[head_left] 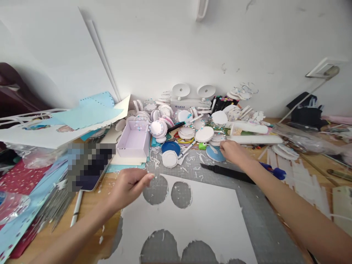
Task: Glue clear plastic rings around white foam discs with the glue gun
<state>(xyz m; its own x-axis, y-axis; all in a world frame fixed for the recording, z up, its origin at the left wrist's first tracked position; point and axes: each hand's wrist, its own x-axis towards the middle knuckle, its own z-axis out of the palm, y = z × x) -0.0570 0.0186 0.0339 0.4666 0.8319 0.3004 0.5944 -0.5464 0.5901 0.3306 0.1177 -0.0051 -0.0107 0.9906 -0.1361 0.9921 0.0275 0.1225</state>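
My left hand point(132, 187) is closed, thumb pressed against curled fingers, above the far left corner of a white sheet point(211, 216) with rough round holes cut in it. Whether anything small is in its fingers is hidden. My right hand point(232, 151) reaches to the far side, its fingers closed at the edge of a blue disc point(214, 154); what they pinch cannot be made out. A black craft knife point(225, 173) lies under my right forearm. A white disc point(169, 158) leans by a dark blue round lid point(171, 147). A white marker point(189, 149) lies beside them.
A grey cutting mat point(264, 216) with paper scraps lies under the sheet. A lilac box point(133, 146), many white foam discs point(205, 134) and white rolls point(253, 139) stand along the wall. A phone point(95, 170) and wires point(56, 205) lie left, plastic strips point(299, 179) right.
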